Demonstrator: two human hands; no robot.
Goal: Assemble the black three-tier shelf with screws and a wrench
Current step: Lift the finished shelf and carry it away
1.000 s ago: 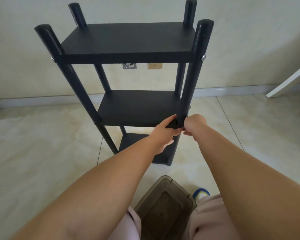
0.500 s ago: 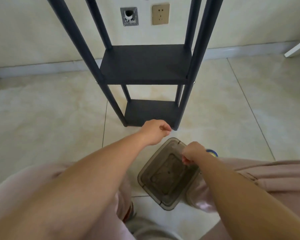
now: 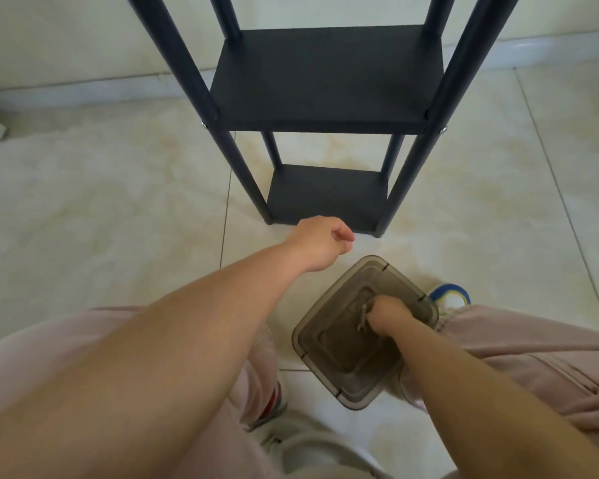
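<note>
The black shelf (image 3: 325, 74) stands upright on the tiled floor in front of me, its middle and bottom tiers in view and its top out of frame. My left hand (image 3: 320, 243) hovers as a loose fist just in front of the bottom tier, touching nothing. My right hand (image 3: 386, 314) is down inside the smoky translucent box (image 3: 329, 361) on the floor, fingers closed around a small metal wrench (image 3: 362, 318) whose thin end sticks out to the left of my fist.
My knees in pink trousers flank the box. A blue and white shoe (image 3: 450, 295) shows at the box's right, and a grey shoe (image 3: 312, 451) sits below. A white baseboard (image 3: 94, 88) runs along the wall behind the shelf.
Both hands have left the shelf's front right leg. My view tipped downward. My right hand dropped from above the box's rim into the box with the wrench, and my left hand drifted slightly forward.
</note>
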